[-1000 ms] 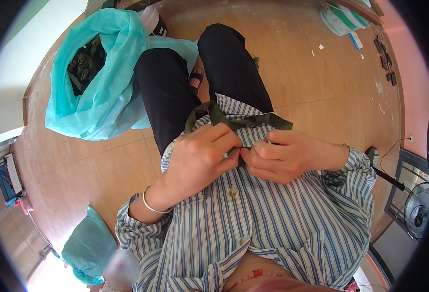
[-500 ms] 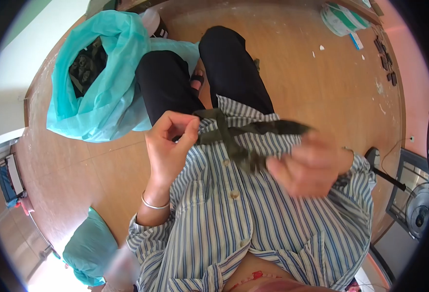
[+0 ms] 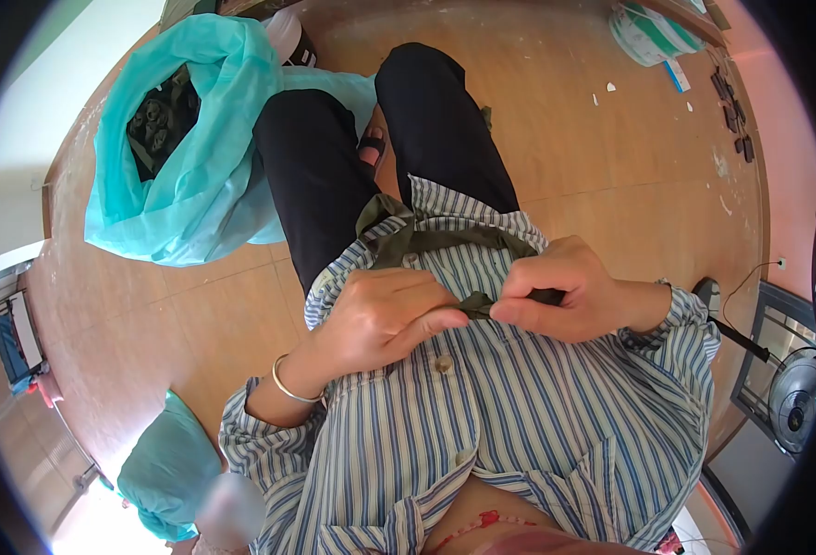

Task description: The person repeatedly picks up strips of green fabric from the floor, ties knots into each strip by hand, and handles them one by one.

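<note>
Just in front of my striped shirt (image 3: 537, 407), a dark olive-green fabric strip (image 3: 459, 238) runs in a loop over my lap. My left hand (image 3: 385, 310), with a bangle on the wrist, is closed in a pinch on one part of it. Close beside it, the fingers of my right hand (image 3: 560, 287) pinch the same strip. A short twisted bit of the strip shows between the two thumbs. The rest of the grip is hidden by my fingers. More of the strip hangs near my left thigh.
By my left knee stands an open turquoise bag (image 3: 227, 153) with dark green fabric pieces (image 3: 163, 120) inside. Another turquoise bag (image 3: 169, 462) sits at lower left. At right are a fan (image 3: 794, 402) and a white-and-green bucket (image 3: 653, 35). Small dark objects (image 3: 733, 116) lie along the wall.
Both hands have come together at the middle of my lap. My left hand has moved down and right, now gripping the strip next to my right hand, which was blurred by motion.
</note>
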The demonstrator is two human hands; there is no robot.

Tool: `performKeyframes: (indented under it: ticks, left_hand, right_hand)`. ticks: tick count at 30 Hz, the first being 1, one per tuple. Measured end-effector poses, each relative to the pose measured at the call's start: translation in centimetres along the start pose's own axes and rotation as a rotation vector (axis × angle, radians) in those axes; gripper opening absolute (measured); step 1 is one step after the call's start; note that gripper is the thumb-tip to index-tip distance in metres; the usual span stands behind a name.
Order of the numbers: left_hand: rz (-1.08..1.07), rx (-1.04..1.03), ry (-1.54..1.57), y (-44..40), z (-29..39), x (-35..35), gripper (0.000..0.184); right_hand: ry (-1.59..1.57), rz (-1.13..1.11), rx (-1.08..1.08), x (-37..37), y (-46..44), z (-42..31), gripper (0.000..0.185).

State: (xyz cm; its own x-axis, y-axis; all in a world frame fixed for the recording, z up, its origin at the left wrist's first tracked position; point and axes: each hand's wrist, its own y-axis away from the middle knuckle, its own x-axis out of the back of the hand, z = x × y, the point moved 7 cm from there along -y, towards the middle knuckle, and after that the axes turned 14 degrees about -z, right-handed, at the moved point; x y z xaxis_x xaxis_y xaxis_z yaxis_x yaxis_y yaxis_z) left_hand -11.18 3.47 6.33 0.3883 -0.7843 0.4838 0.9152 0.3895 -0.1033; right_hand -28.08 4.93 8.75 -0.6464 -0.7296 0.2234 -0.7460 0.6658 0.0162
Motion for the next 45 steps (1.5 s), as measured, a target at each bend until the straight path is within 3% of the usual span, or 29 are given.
performKeyframes:
  ticks: [8,14,19,23,29,32,34,38,39,43,45]
  left_hand:
    - [0.048,-0.089,0.477,0.2,-0.6,-0.7,0.020]
    - [0.264,-0.065,0.345,-1.5,-0.4,0.4,0.013]
    - [0.142,-0.060,0.242,-1.5,0.3,2.2,0.007]
    - [-0.009,0.170,0.130,-1.3,-0.6,1.9,0.019]
    - [0.050,0.353,0.110,-0.5,-2.0,1.1,0.012]
    - [0.196,0.225,0.661,-0.6,-4.2,-0.7,0.010]
    - [0.239,0.170,0.838,-0.7,-4.5,-0.5,0.010]
    - [0.151,0.321,1.323,0.5,-4.2,0.3,0.019]
    - [0.152,0.318,1.319,0.6,-4.1,0.8,0.019]
    - [0.236,0.318,1.243,0.9,-4.8,3.9,0.038]
    - [0.291,0.253,0.939,2.1,-5.8,6.7,0.052]
  right_hand:
    - [0.112,-0.014,0.322,-0.7,0.2,-0.5,0.024]
    - [0.474,-0.012,0.377,-0.8,-0.4,-2.1,0.022]
    - [0.815,0.085,0.326,-0.5,-0.9,-2.5,0.019]
    - [1.055,0.023,0.428,-1.1,-1.0,-3.1,0.016]
    - [1.198,0.043,0.550,-2.4,-0.5,-2.6,0.018]
    - [1.083,0.163,0.580,-1.7,-0.3,-2.7,0.018]
    - [1.053,0.206,0.590,-1.1,-0.2,-3.0,0.018]
    - [0.325,0.282,0.109,4.1,-1.2,-0.6,0.021]
    - [0.328,0.281,0.113,4.4,-1.4,-0.7,0.021]
    - [-0.149,0.286,-0.123,6.3,-3.0,1.8,0.022]
    - [-0.409,0.148,-0.203,7.1,-3.8,3.2,0.026]
